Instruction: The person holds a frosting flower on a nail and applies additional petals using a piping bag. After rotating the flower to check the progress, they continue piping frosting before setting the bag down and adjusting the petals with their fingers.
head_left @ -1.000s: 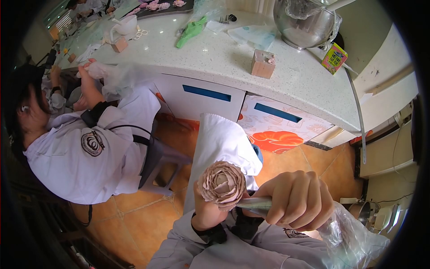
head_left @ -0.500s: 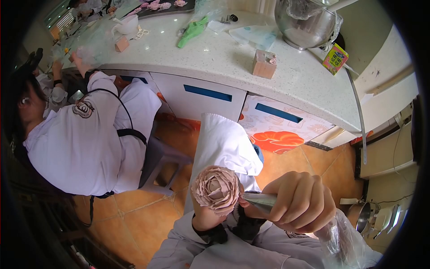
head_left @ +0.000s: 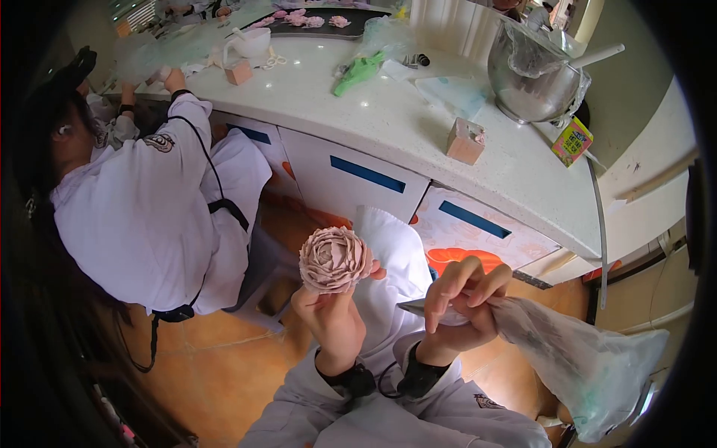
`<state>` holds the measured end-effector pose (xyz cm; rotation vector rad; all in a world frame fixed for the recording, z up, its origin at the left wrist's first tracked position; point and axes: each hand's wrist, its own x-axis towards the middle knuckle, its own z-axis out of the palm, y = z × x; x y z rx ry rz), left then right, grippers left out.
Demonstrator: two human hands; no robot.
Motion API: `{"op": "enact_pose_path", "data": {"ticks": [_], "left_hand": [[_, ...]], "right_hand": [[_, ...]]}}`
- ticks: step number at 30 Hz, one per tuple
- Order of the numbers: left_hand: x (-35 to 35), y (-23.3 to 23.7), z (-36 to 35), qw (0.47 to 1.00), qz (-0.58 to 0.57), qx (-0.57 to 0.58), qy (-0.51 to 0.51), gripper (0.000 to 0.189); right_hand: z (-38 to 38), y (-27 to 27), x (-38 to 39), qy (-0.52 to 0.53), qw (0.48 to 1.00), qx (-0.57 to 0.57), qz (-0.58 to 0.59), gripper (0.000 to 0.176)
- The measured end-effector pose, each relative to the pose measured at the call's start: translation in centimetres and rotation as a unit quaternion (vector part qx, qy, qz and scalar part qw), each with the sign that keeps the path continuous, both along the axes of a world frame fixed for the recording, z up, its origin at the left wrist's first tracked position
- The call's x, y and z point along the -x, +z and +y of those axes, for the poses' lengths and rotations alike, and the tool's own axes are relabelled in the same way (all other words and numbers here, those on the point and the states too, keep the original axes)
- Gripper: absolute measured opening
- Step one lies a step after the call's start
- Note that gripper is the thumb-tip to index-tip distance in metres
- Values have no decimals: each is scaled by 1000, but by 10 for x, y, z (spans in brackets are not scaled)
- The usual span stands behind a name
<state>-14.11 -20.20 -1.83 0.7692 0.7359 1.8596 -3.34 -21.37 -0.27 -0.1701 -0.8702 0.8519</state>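
Note:
A dusty-pink piped flower (head_left: 335, 259), with layered ruffled petals, sits above my left hand (head_left: 333, 322). The fingers are closed beneath it, and whatever support it stands on is hidden by the flower. My right hand (head_left: 464, 305) grips a clear piping bag (head_left: 571, 351) near its front end, with several fingers bent round it. From that grip a metal piping tip (head_left: 411, 307) points left toward the flower, with a gap between them. The rear of the bag hangs out to the right, and a greenish patch shows low inside it.
On the speckled counter (head_left: 358, 112) are a wooden block (head_left: 466, 142), a steel mixing bowl (head_left: 526, 82), a small yellow-green box (head_left: 573, 142), a green bag (head_left: 359, 73) and a white bowl (head_left: 250, 43). Pink flowers lie on a dark tray (head_left: 358, 28). A co-worker (head_left: 149, 201) sits at left.
The piping tip has come away from the flower. My left hand has shifted left and up with the flower, and my right hand has turned, swinging the bag into fuller view. The camera view has tilted.

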Motion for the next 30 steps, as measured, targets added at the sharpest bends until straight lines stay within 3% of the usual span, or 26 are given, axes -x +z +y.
{"op": "enact_pose_path", "data": {"ticks": [4, 5, 8, 13, 17, 22, 25, 30], "left_hand": [[7, -3, 2, 1000, -1, -5, -7, 12], [9, -6, 2, 1000, 3, -6, -11, 12], [17, -7, 3, 998, -13, 2, -62, 17], [17, -14, 7, 991, 16, 34, -131, 18], [15, -14, 9, 985, 19, 60, -159, 20], [12, -13, 11, 983, 16, 82, -164, 19], [11, -15, 10, 983, 24, 85, -159, 18], [10, -16, 10, 984, 27, 90, -150, 18]], "right_hand": [[1, -3, 5, 52, 999, 13, 0, 18], [0, -5, 8, 39, 999, 18, 26, 11], [4, -11, 2, 44, 997, -51, 26, 8], [4, -14, -10, 39, 997, -63, 21, 14], [13, -15, -9, -30, 995, -97, 4, 21], [15, -13, -6, -22, 994, -110, 18, 29], [13, -15, -12, 33, 994, -107, 9, 26], [11, -17, -15, 25, 993, -112, 36, 22]]}}
